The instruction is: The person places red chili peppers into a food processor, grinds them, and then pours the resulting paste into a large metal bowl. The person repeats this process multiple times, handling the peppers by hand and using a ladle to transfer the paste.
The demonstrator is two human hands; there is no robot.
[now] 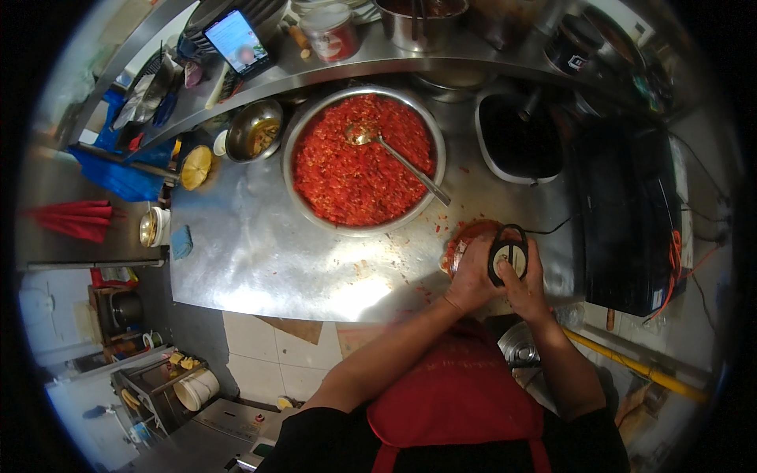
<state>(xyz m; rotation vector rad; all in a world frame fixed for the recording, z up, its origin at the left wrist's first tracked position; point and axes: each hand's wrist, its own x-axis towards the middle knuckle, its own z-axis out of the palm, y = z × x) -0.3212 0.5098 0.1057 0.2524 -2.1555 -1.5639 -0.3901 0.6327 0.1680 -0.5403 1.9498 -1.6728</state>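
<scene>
Near the steel table's front right, both my hands are on an electric food chopper (508, 258) with a black handle and a pale top. My left hand (473, 275) wraps around its left side, over the bowl (455, 251) that shows red bits inside. From the right, my right hand (523, 284) grips the chopper's upper part, thumb on the pale top. Beyond them, to the left, a wide steel basin (290, 177) holds chopped red chili. A metal ladle (414, 168) lies in it, its handle over the rim. A dark cord runs right from the chopper.
Red scraps dot the steel table (236, 254). A steel bowl (236, 136) stands at the back left and a white-rimmed dark container (491, 154) at the back right. A black appliance (621, 219) borders the right side. Above the back edge, a shelf (295, 77) carries a phone (236, 44) and pots.
</scene>
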